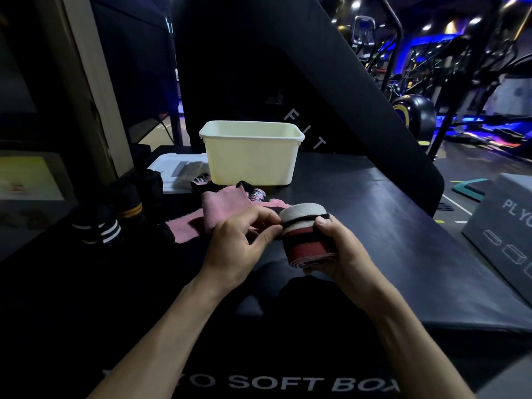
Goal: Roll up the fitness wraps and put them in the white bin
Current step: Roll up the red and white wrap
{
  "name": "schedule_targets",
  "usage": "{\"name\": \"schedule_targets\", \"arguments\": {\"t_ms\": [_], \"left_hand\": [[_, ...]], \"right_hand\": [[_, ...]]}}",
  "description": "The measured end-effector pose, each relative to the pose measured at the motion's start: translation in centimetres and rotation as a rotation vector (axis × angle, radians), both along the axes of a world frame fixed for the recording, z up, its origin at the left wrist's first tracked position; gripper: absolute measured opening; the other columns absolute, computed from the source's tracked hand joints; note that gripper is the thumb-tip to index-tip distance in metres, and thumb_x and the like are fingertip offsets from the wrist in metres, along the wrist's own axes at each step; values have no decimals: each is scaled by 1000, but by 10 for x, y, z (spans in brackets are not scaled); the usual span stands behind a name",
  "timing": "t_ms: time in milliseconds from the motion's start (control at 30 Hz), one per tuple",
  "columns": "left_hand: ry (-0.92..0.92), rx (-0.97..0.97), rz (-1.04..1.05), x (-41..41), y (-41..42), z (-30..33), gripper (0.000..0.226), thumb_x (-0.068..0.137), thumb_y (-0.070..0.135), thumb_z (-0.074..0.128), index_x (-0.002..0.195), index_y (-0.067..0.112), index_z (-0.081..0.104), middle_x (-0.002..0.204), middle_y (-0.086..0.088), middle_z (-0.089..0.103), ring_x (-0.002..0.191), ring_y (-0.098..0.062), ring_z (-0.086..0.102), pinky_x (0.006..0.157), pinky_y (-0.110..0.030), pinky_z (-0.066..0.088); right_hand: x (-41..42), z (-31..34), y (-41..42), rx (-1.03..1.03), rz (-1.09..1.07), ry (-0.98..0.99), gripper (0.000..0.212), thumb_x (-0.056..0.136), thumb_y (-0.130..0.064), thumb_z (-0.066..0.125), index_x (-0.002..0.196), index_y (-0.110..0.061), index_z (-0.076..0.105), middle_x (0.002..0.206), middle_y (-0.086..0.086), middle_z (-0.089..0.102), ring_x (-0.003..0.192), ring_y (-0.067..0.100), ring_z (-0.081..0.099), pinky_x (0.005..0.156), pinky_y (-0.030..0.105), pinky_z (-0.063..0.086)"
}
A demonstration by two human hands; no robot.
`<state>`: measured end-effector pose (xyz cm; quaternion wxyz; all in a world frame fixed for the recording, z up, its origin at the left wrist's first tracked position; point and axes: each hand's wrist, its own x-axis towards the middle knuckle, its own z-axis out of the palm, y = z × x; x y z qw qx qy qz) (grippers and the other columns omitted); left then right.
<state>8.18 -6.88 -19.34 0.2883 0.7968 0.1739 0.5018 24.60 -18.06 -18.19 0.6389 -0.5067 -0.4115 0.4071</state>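
Two hands, the left hand (239, 243) and right hand (339, 249), grip the nearly rolled pink-and-red cloth wrap (305, 240) above the black padded box (374, 226), which I think goes next into the white plastic bin (252, 156) by the far edge.

open worktop (359, 203) right of the white bin (251, 156); bin mouth unobstructed from above. pink wraps (213, 214) and gloves (253, 192) crowding its near-left approach.

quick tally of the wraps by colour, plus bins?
Red, black and white wrap, rolled, held in both hands: 1
Pink wraps, unrolled on the mat: 1 pile, count unclear
Black striped wraps, rolled: 2
White bin: 1
Total: 5
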Motion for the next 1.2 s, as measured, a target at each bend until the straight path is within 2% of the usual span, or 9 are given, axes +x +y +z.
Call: {"name": "schedule_targets", "arguments": {"t_ms": [133, 300, 400, 500, 600, 700, 833, 1000, 1200], "left_hand": [[49, 166, 50, -1, 3, -3, 4, 91, 19, 71, 92, 16, 71, 87, 14, 68, 78, -2, 64, 71, -26, 54], [125, 219, 22, -1, 4, -4, 6, 94, 21, 64, 94, 16, 67, 88, 10, 65, 77, -9, 63, 71, -29, 52], [145, 217, 10, 1, 3, -4, 11, 93, 26, 58, 90, 16, 62, 84, 9, 61, 76, -11, 59, 71, -30, 49], [157, 202, -31, 4, -3, -4, 12, 92, 25, 56, 88, 14, 60, 82, 8, 58, 75, -9, 55, 70, -24, 45], [160, 184, -86, 7, -5, -4, 8, 92, 22, 58, 88, 14, 59, 81, 11, 56, 74, -6, 55, 69, -20, 44], [117, 53, -109, 8, -4, -6, 5, 94, 20, 61, 90, 16, 63, 81, 11, 62, 74, -6, 60, 68, -21, 49], [7, -129, -111, 6, -2, -6, 3, 92, 21, 69, 94, 19, 69, 87, 11, 71, 78, -4, 66, 71, -15, 49], [78, -75, -165, 4, -6, -7, 12, 86, 26, 78, 95, 18, 75, 92, 6, 76, 82, -12, 71, 73, -24, 55], [35, -113, -186, 8, -9, -7, 7, 84, 23, 81, 88, 20, 76, 85, 6, 75, 76, -8, 70, 71, -18, 52]], "right_hand": [[1, -2, 1, -26, -14, -29, 38, 86, -41, 59, 115, -19, 67, 96, 10, 67, 78, 24, 64, 56, 34, 52], [1, -1, -2, -32, -16, -36, 39, 88, -42, 60, 117, -16, 66, 93, 9, 68, 74, 22, 65, 57, 35, 51], [-4, -2, 0, -47, -61, 11, 37, 85, -42, 61, 110, -16, 68, 90, 11, 67, 71, 23, 65, 57, 36, 51], [-8, -1, 2, -105, -155, 135, 39, 87, -42, 64, 110, -12, 66, 92, 15, 65, 71, 24, 66, 59, 36, 51], [-7, 3, 1, -140, -180, 239, 35, 97, -39, 56, 110, -8, 66, 87, 16, 65, 67, 25, 65, 57, 34, 51], [-5, 4, 1, -159, -146, 225, 37, 99, -41, 52, 113, -9, 65, 83, 12, 67, 64, 21, 66, 52, 30, 52], [-6, 3, 0, -183, -110, 256, 43, 98, -48, 49, 117, -12, 65, 85, 10, 71, 73, 22, 67, 54, 30, 54], [-5, 7, -5, -175, -70, 284, 49, 100, -50, 46, 122, -11, 66, 96, 15, 74, 81, 26, 69, 53, 28, 55], [-4, 5, -7, -181, -33, 246, 64, 87, -61, 54, 126, -12, 67, 103, 16, 74, 88, 26, 69, 57, 31, 58]]}}
